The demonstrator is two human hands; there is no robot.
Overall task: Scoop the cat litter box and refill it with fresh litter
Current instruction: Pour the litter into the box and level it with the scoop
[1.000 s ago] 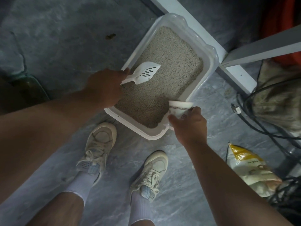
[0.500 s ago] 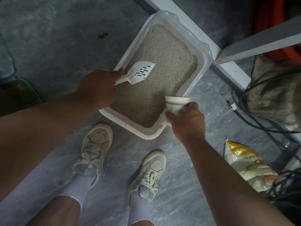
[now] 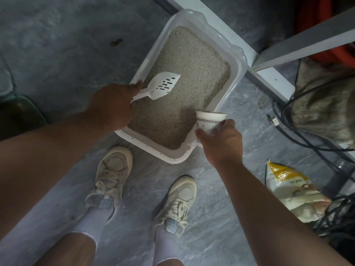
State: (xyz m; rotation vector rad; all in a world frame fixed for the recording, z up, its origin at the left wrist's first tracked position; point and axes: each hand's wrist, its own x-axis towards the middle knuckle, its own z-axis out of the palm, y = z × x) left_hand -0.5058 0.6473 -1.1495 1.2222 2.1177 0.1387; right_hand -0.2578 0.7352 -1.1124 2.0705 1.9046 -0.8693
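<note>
The litter box [image 3: 238, 60] is sitting on the floor [image 3: 57, 45], its far corner against a white beam [image 3: 269, 77], filled with grey litter [image 3: 192, 73]. The left hand [image 3: 113, 106] is gripping the handle of a white slotted scoop [image 3: 163, 86], fingers curled round it, the blade hovering over the litter near the box's left edge. The right hand [image 3: 221, 143] is holding a paper cup [image 3: 210, 121] at the box's near right corner, fingers wrapped round it. A yellow bag [image 3: 290, 191] is lying on the floor to the right. The cup is tilting slightly, so scooped clumps could miss its small mouth and scatter onto the floor.
</note>
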